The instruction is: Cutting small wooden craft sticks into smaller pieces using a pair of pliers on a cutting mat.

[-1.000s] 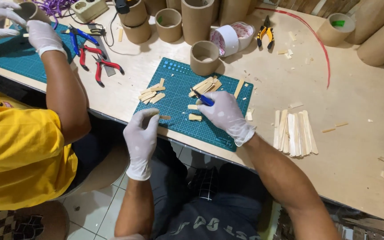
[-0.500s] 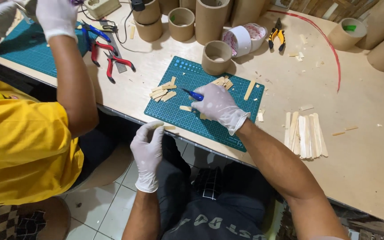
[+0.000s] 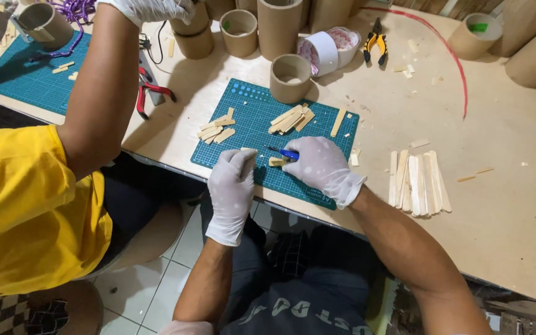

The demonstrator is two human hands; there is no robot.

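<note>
Both my hands wear white gloves over a green cutting mat [image 3: 262, 118]. My right hand [image 3: 322, 166] grips a blue-handled craft knife [image 3: 283, 152] whose tip points left. My left hand [image 3: 232, 183] pinches a short wooden stick piece [image 3: 249, 150] at the mat's near edge. Another small cut piece [image 3: 276, 162] lies between the two hands. Two heaps of cut stick pieces [image 3: 216, 129] [image 3: 291, 118] rest further back on the mat.
A row of whole wooden sticks [image 3: 418, 182] lies right of the mat. Cardboard tubes [image 3: 290, 77], a tape roll [image 3: 321, 53], yellow pliers [image 3: 376, 41] and red pliers [image 3: 150, 93] stand behind. A person in a yellow shirt [image 3: 26, 211] works at left over another green mat [image 3: 29, 77].
My left hand rose from below the table edge onto the mat and took hold of a stick piece. My right hand with the knife drew nearer. The neighbour's arm reached further across.
</note>
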